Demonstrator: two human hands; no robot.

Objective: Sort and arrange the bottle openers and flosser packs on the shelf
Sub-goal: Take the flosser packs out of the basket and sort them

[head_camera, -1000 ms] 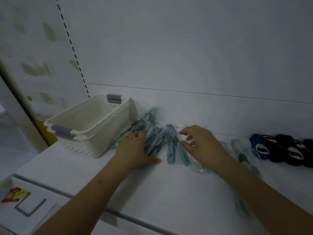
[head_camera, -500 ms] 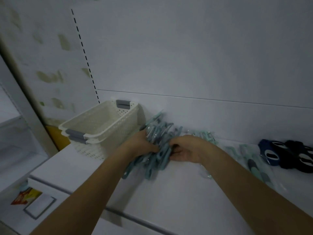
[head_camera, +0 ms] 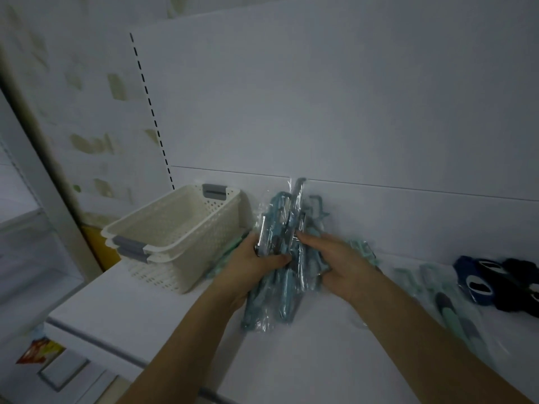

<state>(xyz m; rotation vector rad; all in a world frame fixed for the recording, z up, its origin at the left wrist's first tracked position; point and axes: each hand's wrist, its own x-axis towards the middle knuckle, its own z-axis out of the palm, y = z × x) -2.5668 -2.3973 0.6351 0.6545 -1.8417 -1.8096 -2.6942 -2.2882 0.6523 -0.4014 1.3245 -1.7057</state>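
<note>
Baskets: two cream perforated baskets (head_camera: pixel 175 228) with grey handles sat nested at the shelf's left end, against the back panel.
Back panel: a plain white panel (head_camera: pixel 350 97) stood behind, a slotted upright (head_camera: pixel 151 112) running along its left edge.
Lower left: a colourful packet (head_camera: pixel 38 349) lay below.

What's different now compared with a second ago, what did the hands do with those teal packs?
A second ago the teal packs lay spread flat on the shelf under both hands. The left hand and right hand swept them together, and now grip them as one bundle stood on end. The white basket, the loose packs and the dark items on the right stayed put.
</note>
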